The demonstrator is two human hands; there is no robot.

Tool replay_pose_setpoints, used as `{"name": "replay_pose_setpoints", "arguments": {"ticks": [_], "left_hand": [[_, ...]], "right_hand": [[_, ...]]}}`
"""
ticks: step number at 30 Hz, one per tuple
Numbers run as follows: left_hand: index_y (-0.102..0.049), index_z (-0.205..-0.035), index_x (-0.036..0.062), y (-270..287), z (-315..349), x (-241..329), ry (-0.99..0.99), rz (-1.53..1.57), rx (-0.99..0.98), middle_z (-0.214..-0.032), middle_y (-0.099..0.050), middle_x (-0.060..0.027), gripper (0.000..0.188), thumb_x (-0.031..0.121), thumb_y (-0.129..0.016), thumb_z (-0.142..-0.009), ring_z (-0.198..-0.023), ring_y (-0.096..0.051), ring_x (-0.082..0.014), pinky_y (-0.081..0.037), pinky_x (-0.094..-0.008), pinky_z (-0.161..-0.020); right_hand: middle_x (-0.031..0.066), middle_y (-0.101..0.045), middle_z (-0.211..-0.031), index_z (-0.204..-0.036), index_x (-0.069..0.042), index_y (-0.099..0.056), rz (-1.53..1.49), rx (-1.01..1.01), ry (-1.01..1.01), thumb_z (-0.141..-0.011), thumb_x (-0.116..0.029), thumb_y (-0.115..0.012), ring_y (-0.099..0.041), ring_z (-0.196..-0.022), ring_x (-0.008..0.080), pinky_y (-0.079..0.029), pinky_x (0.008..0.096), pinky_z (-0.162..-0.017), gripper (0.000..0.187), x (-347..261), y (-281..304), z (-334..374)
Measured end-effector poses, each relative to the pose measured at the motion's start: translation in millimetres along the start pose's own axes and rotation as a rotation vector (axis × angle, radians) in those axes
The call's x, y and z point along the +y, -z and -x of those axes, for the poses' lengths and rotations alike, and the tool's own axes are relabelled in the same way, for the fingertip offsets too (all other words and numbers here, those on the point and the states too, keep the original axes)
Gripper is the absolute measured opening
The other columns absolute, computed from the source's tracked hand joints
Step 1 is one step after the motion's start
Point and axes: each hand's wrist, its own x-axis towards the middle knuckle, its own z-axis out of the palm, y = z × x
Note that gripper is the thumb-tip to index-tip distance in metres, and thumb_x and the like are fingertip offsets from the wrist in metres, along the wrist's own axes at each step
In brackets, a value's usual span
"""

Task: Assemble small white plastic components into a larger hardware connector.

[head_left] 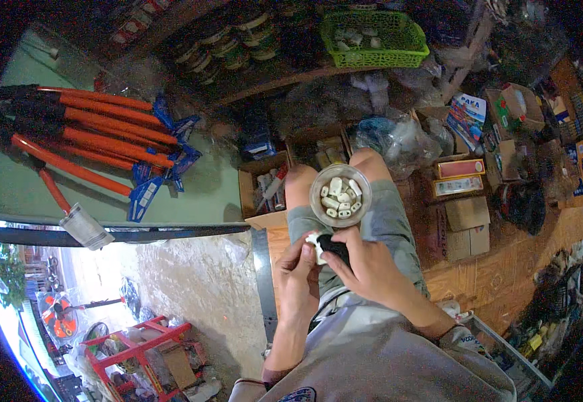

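Above my lap, both hands are close together. My left hand (pixel 297 276) pinches a small white piece (pixel 318 249) between thumb and fingers. My right hand (pixel 366 268) is closed on a black object (pixel 336 249) pressed up against that white piece; its exact kind is covered by my fingers. Just beyond them a round clear tub (pixel 313 202) rests between my thighs. Several small white plastic pieces (pixel 340 195), oblong with dark holes in some, lie in it.
Orange-handled tools (pixel 104 127) with blue labels lie on a pale green surface at the left. A green basket (pixel 374 60) sits on the far shelf. Small boxes (pixel 459 175) and cartons (pixel 467 214) stand to the right. A red metal rack (pixel 137 352) is at lower left.
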Motion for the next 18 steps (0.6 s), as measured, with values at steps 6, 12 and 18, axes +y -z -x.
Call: {"name": "replay_pose_setpoints", "arguments": {"ticks": [6, 12, 18], "left_hand": [[-0.062, -0.13, -0.0058, 7.2, -1.9, 5.1, 0.052, -0.092, 0.03, -0.112, -0.07, -0.0097, 0.032, 0.012, -0.057, -0.105, -0.097, -0.067, -0.0148, -0.057, -0.0307, -0.082], [-0.065, -0.129, -0.0016, 11.4, -4.4, 14.9, -0.058, 0.052, -0.011, -0.114, -0.071, -0.0084, 0.031, 0.014, -0.063, -0.102, -0.099, -0.068, -0.0164, -0.058, -0.0313, -0.087], [-0.063, -0.135, -0.0023, 2.8, 1.5, 9.2, -0.192, -0.167, 0.008, -0.102, -0.06, 0.0026, 0.034, 0.014, -0.059, -0.105, -0.085, -0.052, -0.006, -0.044, -0.0203, -0.074]], "right_hand": [[0.0175, -0.067, -0.075, -0.12, -0.006, -0.048, -0.015, 0.063, -0.022, -0.1, -0.027, -0.064, -0.066, -0.064, 0.0444, -0.052, 0.0516, -0.059, 0.034, -4.0, -6.2, -6.9], [0.0247, -0.068, -0.09, -0.122, -0.003, -0.046, -0.204, -0.112, -0.133, -0.102, -0.025, -0.06, -0.068, -0.077, 0.0469, -0.052, 0.0514, -0.066, 0.032, -7.8, -9.8, -1.5], [0.0259, -0.069, -0.093, -0.122, -0.001, -0.047, -0.279, -0.009, -0.065, -0.102, -0.025, -0.061, -0.07, -0.083, 0.0447, -0.053, 0.0511, -0.067, 0.034, -6.2, -14.4, 0.8]]}}
